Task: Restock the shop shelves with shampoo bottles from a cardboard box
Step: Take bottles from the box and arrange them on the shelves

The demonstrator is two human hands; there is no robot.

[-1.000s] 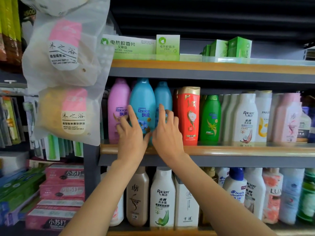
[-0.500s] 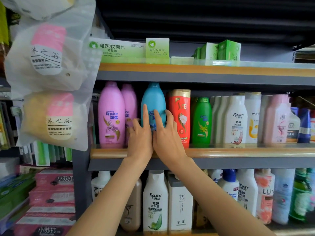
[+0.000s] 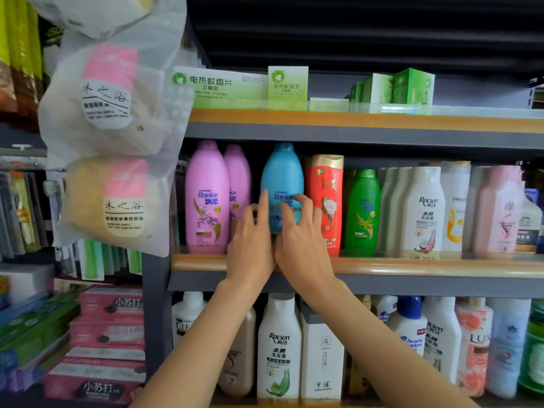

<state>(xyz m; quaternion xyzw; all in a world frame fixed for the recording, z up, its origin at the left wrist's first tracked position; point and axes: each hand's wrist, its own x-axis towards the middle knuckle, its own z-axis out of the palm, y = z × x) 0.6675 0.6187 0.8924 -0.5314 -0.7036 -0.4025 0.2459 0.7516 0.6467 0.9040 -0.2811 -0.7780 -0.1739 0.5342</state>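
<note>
A blue Rejoice shampoo bottle stands upright on the middle shelf, between two pink Rejoice bottles and a red bottle. My left hand lies against its lower left side with the index finger pointing up. My right hand touches the left hand, and its fingers curl over the front label. Together they clasp the bottle's lower half and hide it. The cardboard box is not in view.
Green, white and pale pink bottles fill the middle shelf to the right. Green cartons sit on the top shelf, and more bottles pack the bottom one. Bagged sponges hang at left above pink boxes.
The blue bottle has slid right, up against the red one, and a second pink bottle now shows at its left. My right fingers have curled from flat onto the label.
</note>
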